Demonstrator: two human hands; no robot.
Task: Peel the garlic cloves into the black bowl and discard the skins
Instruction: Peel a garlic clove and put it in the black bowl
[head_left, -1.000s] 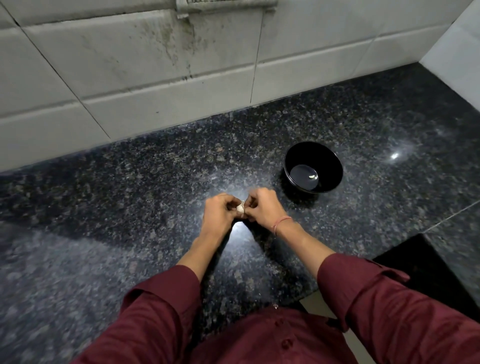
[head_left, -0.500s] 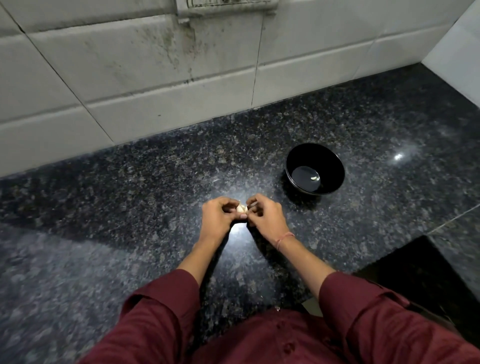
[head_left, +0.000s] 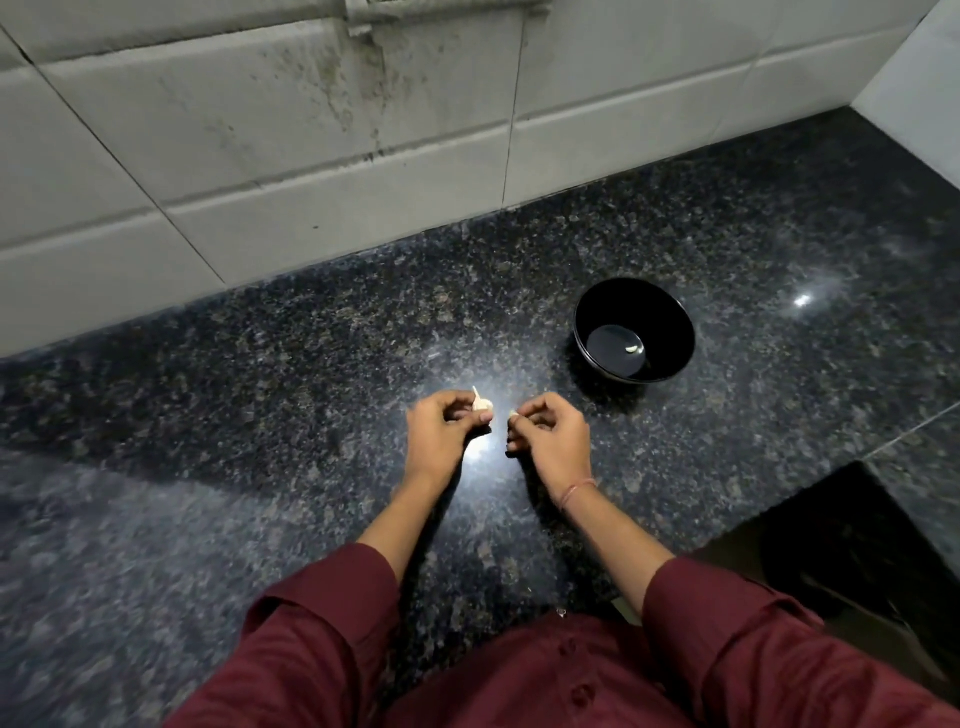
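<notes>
In the head view, we look down on a dark speckled stone table (head_left: 260, 415). Its far edge meets a tiled wall (head_left: 311, 156), and a side wall (head_left: 924, 78) closes the far right corner.

Our left hand (head_left: 447, 431) is near the middle of the table. Its grip is narrow, with the thumb and curled fingers pinching a garlic clove (head_left: 483, 404) that has a pale tip of skin sticking up. Our right hand (head_left: 550, 436) is just beside it. The two are apart, with a bright glare on the stone showing in the gap. The right grip is also narrow, pinched on a small pale scrap (head_left: 513, 414); we cannot tell whether it is skin or garlic. A thread (head_left: 576, 491) circles the right wrist, and maroon sleeves (head_left: 322, 623) cover both forearms.

The black bowl (head_left: 597, 306) stands upright beyond and to the right of the right hand, near it but not touching. Open stone lies between the bowl and the right hand, and more between the bowl and both walls. One peeled clove (head_left: 634, 349) lies on the bowl's bottom.

At the right, a thin seam (head_left: 914, 428) crosses the table. Below the seam the near edge of the stone drops into a dark recess (head_left: 857, 545), close beside our right elbow.
</notes>
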